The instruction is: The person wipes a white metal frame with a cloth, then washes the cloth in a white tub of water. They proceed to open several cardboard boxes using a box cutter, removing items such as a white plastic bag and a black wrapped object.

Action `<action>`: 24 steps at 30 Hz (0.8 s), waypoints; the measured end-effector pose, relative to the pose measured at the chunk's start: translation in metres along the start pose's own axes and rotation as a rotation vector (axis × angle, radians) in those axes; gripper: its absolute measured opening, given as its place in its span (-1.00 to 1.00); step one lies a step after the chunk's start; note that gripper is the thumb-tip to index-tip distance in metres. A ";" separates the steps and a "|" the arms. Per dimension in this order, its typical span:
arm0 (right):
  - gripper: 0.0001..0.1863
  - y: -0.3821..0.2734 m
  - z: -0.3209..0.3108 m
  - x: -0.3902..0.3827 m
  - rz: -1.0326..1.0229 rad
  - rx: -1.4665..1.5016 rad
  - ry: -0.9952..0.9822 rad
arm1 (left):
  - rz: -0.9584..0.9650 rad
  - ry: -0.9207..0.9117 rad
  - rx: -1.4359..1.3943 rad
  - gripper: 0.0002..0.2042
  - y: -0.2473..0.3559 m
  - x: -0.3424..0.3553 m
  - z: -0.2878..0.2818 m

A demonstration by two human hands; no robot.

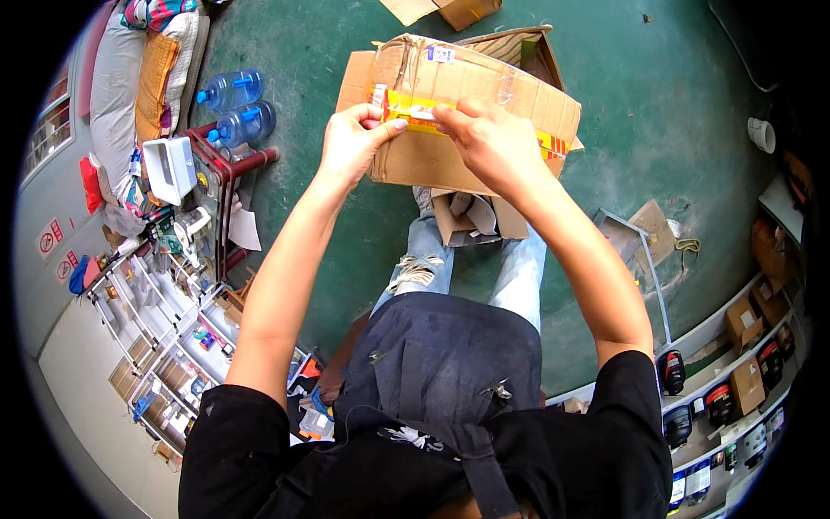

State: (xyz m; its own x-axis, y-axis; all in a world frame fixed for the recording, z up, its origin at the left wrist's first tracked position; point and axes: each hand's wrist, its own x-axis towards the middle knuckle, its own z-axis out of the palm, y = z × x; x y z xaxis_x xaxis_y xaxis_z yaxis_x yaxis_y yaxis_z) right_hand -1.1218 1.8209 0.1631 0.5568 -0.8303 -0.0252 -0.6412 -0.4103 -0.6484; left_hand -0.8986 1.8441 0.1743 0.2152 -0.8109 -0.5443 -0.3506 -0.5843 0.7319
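Note:
A narrow yellow and red packet (413, 111) with a white patch lies across the front of a brown cardboard box (467, 73). My left hand (356, 143) pinches the packet's left end, thumb stretched along its lower edge. With fingers closed, my right hand (488, 138) grips it near the middle, hiding part of it. More yellow and red (552, 144) shows past my right hand; I cannot tell whether it is the same piece. Below, between my shins, sits an open smaller carton (514, 221) with dark and white items inside.
Two blue water bottles (238, 89) stand at the left by a dark red metal frame (226, 190) holding a white bin (169, 170). A cluttered white rack (156, 337) is at lower left. Shelves with boxed goods (745, 387) line the lower right. A grey frame (650, 259) stands on the green floor.

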 end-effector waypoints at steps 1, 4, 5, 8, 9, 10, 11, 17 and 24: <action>-0.76 -0.001 0.000 0.002 0.001 -0.010 0.004 | 0.003 -0.008 0.025 -0.85 -0.001 0.000 -0.001; -0.76 -0.002 0.000 0.004 0.007 -0.031 0.015 | -0.005 -0.016 -0.032 -0.85 0.004 -0.001 -0.002; -0.76 -0.001 0.000 0.005 0.007 -0.031 0.019 | -0.002 -0.023 -0.030 -0.85 0.004 0.000 -0.001; -0.73 0.000 -0.001 0.007 -0.007 -0.020 0.004 | -0.001 -0.031 0.017 -0.85 0.003 0.001 -0.002; -0.72 0.002 -0.002 0.008 -0.011 -0.019 -0.004 | -0.002 -0.032 0.054 -0.85 0.002 0.001 -0.001; -0.70 0.004 -0.001 0.008 -0.023 -0.010 -0.011 | -0.002 -0.034 0.090 -0.85 0.002 0.002 0.000; -0.69 0.007 0.000 0.009 -0.035 -0.001 -0.017 | -0.005 -0.029 0.083 -0.86 0.003 0.001 0.000; -0.64 0.021 0.005 0.002 -0.091 -0.033 -0.055 | -0.012 0.052 0.026 -0.84 -0.007 -0.003 -0.002; -0.64 0.095 0.014 -0.072 0.056 -0.163 -0.236 | -0.034 0.103 -0.001 -0.83 -0.019 0.003 -0.026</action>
State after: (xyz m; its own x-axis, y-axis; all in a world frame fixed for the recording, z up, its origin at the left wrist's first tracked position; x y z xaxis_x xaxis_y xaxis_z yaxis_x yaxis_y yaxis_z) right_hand -1.2154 1.8466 0.0931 0.6137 -0.7501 -0.2464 -0.7401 -0.4379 -0.5104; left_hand -0.8680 1.8520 0.1695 0.3196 -0.7896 -0.5237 -0.3406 -0.6115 0.7142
